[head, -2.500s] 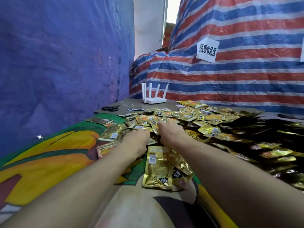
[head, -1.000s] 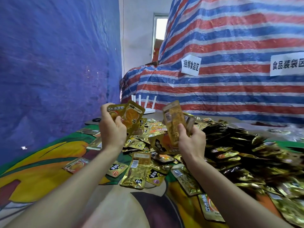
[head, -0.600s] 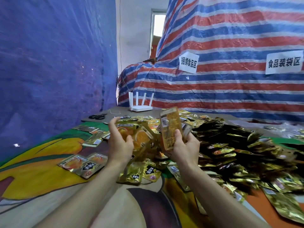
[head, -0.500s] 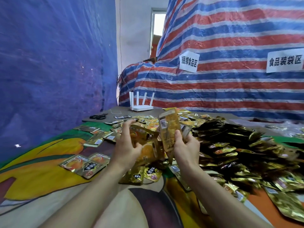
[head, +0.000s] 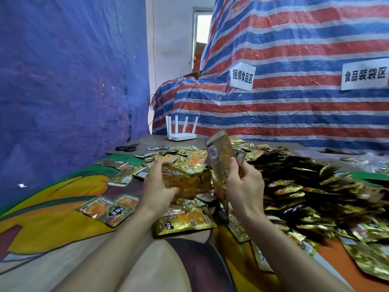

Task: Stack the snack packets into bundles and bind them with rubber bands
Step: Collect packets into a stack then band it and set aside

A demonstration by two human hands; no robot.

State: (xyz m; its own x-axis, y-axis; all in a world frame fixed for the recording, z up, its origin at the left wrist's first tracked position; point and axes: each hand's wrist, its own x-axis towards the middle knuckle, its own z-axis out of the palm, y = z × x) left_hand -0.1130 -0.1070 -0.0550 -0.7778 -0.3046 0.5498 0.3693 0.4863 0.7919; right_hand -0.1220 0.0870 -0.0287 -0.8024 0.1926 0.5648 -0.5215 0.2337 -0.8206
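Note:
My left hand [head: 159, 187] grips a few gold snack packets [head: 190, 183], turned sideways just above the table. My right hand [head: 245, 183] pinches an upright stack of gold packets [head: 220, 159], thumb on its front face. The two handfuls almost touch in the middle of the view. A big heap of loose gold packets [head: 305, 186] covers the table to the right and behind my hands. More single packets [head: 185, 220] lie flat below my hands, and two packets [head: 107, 209] lie to the left. No rubber band shows.
The table has a colourful printed cover [head: 42, 220]. A white router [head: 182, 137] and black scissors [head: 126, 147] sit at the far end. A blue tarp [head: 63, 81] hangs on the left, a striped tarp [head: 294, 114] with paper signs behind.
Both hands lifted packets off the pile. My left hand then lowered and turned its packets sideways, bringing them toward the right hand's upright stack.

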